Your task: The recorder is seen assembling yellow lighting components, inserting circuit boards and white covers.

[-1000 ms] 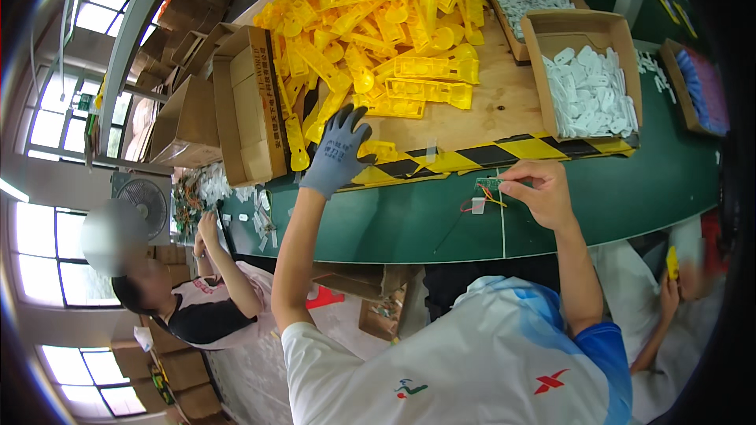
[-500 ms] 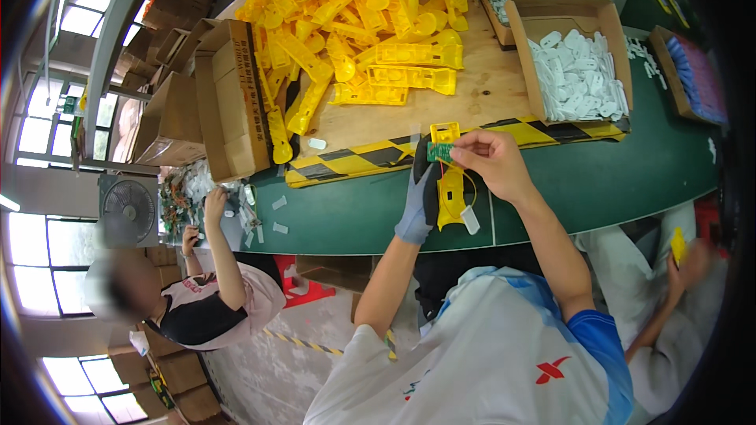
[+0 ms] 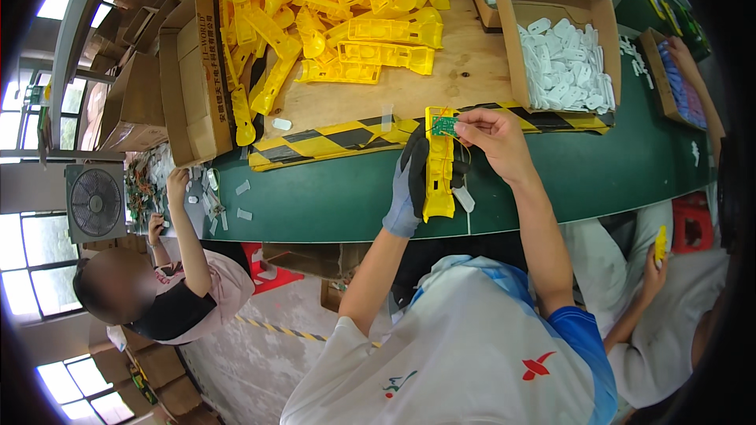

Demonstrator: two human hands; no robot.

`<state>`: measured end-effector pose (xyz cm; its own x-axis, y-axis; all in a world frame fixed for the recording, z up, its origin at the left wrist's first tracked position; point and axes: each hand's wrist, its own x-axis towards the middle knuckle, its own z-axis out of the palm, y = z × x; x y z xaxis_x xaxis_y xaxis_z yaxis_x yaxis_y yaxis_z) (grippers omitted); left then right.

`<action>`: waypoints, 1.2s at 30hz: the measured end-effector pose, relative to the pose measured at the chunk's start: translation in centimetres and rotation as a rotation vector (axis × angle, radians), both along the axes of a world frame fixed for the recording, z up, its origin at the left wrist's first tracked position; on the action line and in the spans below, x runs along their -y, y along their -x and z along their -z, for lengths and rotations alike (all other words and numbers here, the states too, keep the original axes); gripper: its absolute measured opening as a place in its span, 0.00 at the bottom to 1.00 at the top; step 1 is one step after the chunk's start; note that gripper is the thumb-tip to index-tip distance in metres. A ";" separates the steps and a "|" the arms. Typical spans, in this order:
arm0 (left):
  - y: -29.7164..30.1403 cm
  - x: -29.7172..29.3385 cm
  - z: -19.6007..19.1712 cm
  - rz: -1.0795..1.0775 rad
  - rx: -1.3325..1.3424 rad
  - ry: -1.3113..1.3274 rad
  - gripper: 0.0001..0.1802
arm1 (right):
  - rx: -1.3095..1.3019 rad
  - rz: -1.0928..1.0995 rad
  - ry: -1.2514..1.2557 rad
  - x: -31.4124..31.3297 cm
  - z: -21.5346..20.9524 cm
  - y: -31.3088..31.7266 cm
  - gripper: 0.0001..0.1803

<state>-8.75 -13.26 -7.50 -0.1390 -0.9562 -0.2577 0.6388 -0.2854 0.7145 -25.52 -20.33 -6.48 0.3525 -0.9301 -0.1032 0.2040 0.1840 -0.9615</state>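
My left hand (image 3: 407,185), in a grey and black glove, is closed around a long yellow plastic housing (image 3: 438,191). The housing stands nearly upright in the picture, its open side showing. Between thumb and fingers, my bare right hand (image 3: 498,140) pinches a small green circuit board (image 3: 444,126) at the far end of the housing. Thin wires run from the board. A white flat piece (image 3: 465,199) hangs beside the near end of the housing; its upper part is hidden behind gloved fingertips.
Yellow housings (image 3: 331,12) are heaped on a wooden board (image 3: 465,83) edged with striped tape. A carton (image 3: 516,55) holds white plastic pieces. An empty-looking carton (image 3: 189,83) stands left. Co-workers sit either side; one hand (image 3: 683,59) reaches into a box at far right.
The housing has turned more upright in my left hand, its inside more visible. The board stays in my right hand at the far end. The whole view has shifted slightly.
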 end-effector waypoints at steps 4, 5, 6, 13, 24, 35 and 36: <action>0.1 0.0 -0.1 0.003 -0.025 -0.025 0.27 | -0.013 0.005 -0.004 0.0 0.0 0.2 0.10; 0.1 0.0 0.0 0.014 -0.046 -0.004 0.27 | -0.013 0.009 0.000 0.0 -0.1 0.2 0.10; 0.0 0.1 0.3 0.011 -0.045 -0.009 0.27 | -0.013 0.014 0.003 0.0 -0.2 0.3 0.09; 0.1 -0.1 -0.2 0.003 -0.038 -0.014 0.28 | 0.053 0.059 -0.018 0.2 -0.3 0.6 0.09; 0.3 0.3 1.0 -0.211 -0.042 0.114 0.30 | 0.163 -0.113 0.030 -0.8 -0.8 1.1 0.07; -4.4 -4.0 -1.9 -0.399 0.954 0.794 0.32 | 0.325 -0.134 -0.250 -6.0 -2.0 5.2 0.04; -4.7 -4.4 -1.5 -0.342 1.004 0.863 0.30 | 0.407 -0.105 -0.278 -6.1 -1.4 5.5 0.04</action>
